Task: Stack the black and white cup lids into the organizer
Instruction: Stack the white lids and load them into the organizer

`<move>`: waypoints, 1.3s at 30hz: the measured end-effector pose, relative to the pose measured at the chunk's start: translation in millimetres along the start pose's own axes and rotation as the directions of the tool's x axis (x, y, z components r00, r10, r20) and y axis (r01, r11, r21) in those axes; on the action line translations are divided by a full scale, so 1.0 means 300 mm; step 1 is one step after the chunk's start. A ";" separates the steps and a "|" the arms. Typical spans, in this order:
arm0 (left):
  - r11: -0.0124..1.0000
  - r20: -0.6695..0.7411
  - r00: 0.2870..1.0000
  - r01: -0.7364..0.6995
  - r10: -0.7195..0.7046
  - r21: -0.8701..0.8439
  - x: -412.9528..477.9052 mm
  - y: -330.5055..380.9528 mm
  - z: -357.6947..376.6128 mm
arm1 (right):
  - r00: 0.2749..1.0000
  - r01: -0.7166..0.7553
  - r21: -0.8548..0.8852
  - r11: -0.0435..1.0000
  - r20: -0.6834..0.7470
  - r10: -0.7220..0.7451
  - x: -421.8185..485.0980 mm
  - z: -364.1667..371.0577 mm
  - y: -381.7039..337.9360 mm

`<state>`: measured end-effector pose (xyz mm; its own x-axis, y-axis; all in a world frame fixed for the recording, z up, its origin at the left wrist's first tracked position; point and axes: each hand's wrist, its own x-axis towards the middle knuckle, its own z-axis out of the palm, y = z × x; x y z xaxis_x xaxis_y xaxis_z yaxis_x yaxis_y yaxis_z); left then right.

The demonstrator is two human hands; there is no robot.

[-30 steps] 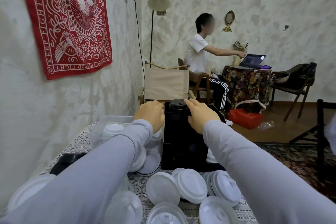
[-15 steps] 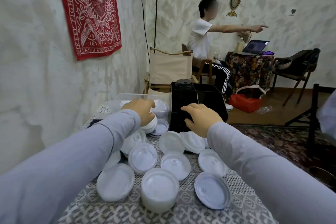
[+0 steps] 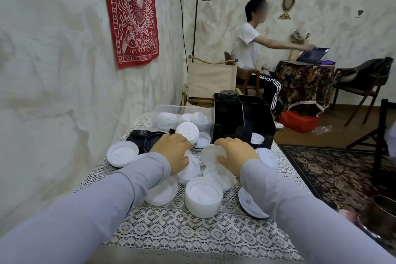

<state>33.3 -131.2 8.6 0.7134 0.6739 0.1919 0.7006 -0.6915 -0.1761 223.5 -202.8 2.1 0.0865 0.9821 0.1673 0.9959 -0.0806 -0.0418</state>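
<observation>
Back from the black organizer [image 3: 242, 120] at the far end of the table [image 3: 192, 233], now gripping a white lid [image 3: 189, 168] with the left hand [image 3: 171, 153] and pinching a second white lid [image 3: 211, 154] with the right hand [image 3: 236, 155].

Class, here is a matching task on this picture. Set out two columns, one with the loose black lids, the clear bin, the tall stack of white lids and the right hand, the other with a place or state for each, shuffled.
Column one
1. black lids
2. clear bin
3. tall white stack
4. right hand

Column two
a. stands left of the organizer
b. grips a white lid
c. flat on the cloth, wall side
d. nearest the camera

Pairs: 1-c, 2-a, 3-d, 4-b
</observation>
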 end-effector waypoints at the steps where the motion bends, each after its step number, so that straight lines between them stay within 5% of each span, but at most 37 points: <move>1: 1.000 0.001 1.000 -0.007 0.007 -0.003 -0.003 0.008 0.002 | 1.000 -0.009 0.038 0.999 -0.016 0.010 -0.002 0.002 0.001; 9: 0.995 0.056 0.996 -0.067 0.071 -0.072 0.000 0.095 0.034 | 0.994 -0.096 0.209 0.973 -0.038 0.106 -0.011 0.031 -0.002; 18: 0.987 0.062 0.993 -0.088 0.097 -0.135 -0.001 0.126 0.058 | 0.993 -0.072 0.148 0.986 -0.085 0.085 -0.027 0.044 0.008; 22: 0.970 -0.055 0.993 -0.112 0.102 -0.214 -0.010 0.083 0.060 | 0.997 -0.012 0.049 0.999 -0.073 0.015 -0.042 0.039 0.023; 27: 0.932 -0.117 0.972 0.158 -0.206 -0.327 0.023 -0.117 0.038 | 0.996 0.067 -0.009 0.998 0.052 -0.066 -0.080 0.050 0.049; 31: 0.822 0.046 0.885 0.449 -0.464 -0.352 0.055 -0.280 0.060 | 0.990 0.103 0.011 0.995 0.093 -0.104 -0.096 0.042 0.072; 35: 0.793 0.235 0.838 0.544 -0.493 -0.275 0.084 -0.345 0.105 | 0.987 0.111 0.007 0.994 0.120 -0.111 -0.088 0.044 0.090; 39: 0.802 0.213 0.850 0.526 -0.482 -0.283 0.114 -0.319 0.121 | 0.985 0.119 0.027 0.992 0.121 -0.122 -0.066 0.040 0.078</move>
<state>-8.6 -32.5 -3.2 0.2715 0.9615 0.0423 0.9332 -0.2738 0.2326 244.8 -222.0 -14.2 -0.0395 0.9979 0.0508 0.9980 0.0419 -0.0483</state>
